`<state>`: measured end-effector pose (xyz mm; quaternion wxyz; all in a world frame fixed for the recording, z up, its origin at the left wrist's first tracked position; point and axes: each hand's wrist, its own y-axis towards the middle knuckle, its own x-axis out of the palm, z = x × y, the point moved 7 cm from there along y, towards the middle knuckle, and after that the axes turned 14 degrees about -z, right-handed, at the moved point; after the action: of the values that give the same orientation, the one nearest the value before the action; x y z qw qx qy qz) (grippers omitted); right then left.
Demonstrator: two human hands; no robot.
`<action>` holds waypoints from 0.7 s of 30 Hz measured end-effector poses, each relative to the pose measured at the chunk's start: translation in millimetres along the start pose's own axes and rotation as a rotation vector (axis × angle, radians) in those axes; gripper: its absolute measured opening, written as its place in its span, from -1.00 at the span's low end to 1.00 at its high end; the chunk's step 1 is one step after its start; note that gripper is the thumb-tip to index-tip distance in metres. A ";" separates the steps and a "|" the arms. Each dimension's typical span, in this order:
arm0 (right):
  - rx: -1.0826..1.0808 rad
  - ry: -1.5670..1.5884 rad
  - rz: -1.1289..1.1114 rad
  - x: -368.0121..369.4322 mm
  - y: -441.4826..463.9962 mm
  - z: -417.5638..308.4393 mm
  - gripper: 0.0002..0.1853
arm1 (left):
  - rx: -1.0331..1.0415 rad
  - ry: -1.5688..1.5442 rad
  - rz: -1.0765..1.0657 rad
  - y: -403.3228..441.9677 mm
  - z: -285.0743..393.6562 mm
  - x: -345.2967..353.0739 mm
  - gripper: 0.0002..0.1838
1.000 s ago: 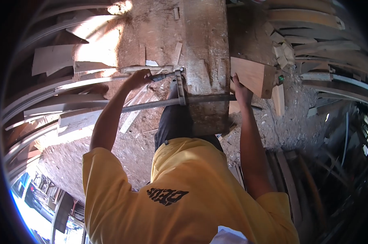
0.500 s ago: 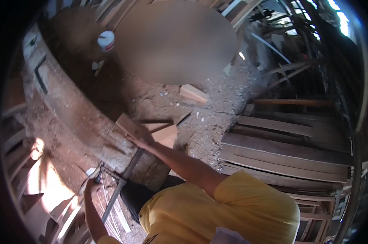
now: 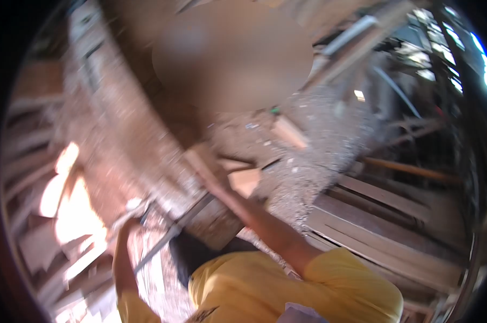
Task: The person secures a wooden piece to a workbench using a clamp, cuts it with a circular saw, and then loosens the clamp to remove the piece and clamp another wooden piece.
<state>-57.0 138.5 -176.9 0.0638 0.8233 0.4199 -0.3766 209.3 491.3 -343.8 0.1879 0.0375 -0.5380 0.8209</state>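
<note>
My right hand (image 3: 217, 184) is closed on a wooden block (image 3: 203, 161) at the near end of the long worn workbench (image 3: 130, 118). A metal bar clamp (image 3: 165, 242) crosses the bench end, its bar slanting down to the lower left. Lower on the left, my left hand (image 3: 129, 225) is closed at the outer end of the clamp's metal arm. Motion blur hides its fingers and the exact part gripped. Just right of the block, cut wood pieces (image 3: 245, 180) lie low beside the bench.
Stacked boards (image 3: 383, 226) fill the right side. A wood offcut (image 3: 290, 132) lies on the littered dirt floor (image 3: 302, 177). More timber (image 3: 33, 134) leans along the left, near a bright sunlit patch (image 3: 74, 204). A blurred oval covers the top middle.
The view has swung, so the bench and both hands appear further right, and the picture is more blurred. My hands keep about the same places on the block and clamp.
</note>
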 end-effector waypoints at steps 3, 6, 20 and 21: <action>0.056 -0.155 -0.102 11.5 -3.2 2.4 -0.43 | 0.258 0.501 0.430 -14.5 32.3 6.6 -0.67; 0.291 0.125 -0.101 -10.4 -7.6 -0.5 -0.36 | -0.046 0.606 0.977 -26.1 32.8 23.3 -0.69; 0.197 0.031 -0.027 -29.9 0.4 -7.4 -0.50 | 0.059 0.436 0.256 -2.8 51.6 9.8 -0.52; 0.198 0.025 -0.041 -32.0 -1.8 -6.8 -0.50 | 0.060 0.420 0.252 2.0 42.2 21.9 -0.52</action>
<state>-66.1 122.0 -150.2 -0.0308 0.8213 0.3983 -0.4073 182.3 458.6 -322.1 0.1905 -0.1961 -0.4631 0.8431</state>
